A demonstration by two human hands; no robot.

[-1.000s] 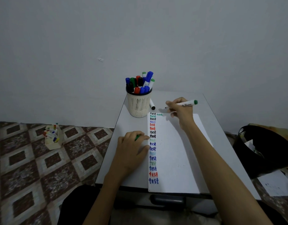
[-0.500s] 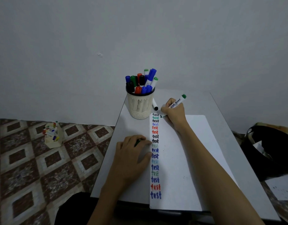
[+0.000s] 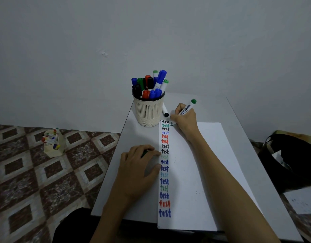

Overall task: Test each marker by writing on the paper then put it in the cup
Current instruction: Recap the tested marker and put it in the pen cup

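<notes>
My right hand (image 3: 185, 121) grips a green-ended whiteboard marker (image 3: 188, 107), its tip down on the white paper (image 3: 200, 165) just right of the top "test" word. A column of "test" words in several colours runs down the paper's left edge. My left hand (image 3: 140, 165) rests at that edge with a green cap (image 3: 144, 153) under its curled fingers. The cream mesh cup (image 3: 148, 112) stands at the table's far left, filled with several capped markers. A black-tipped marker (image 3: 164, 111) lies right of the cup.
The grey table (image 3: 238, 123) is small, with a wall close behind. On the tiled floor to the left sits a small box of markers (image 3: 53, 142). A black bag (image 3: 291, 155) and a loose sheet (image 3: 301, 200) lie to the right.
My right hand swung the marker from lying nearly level to tip-down and moved it left to the top of the word column. The view shifted closer. My left hand stayed put.
</notes>
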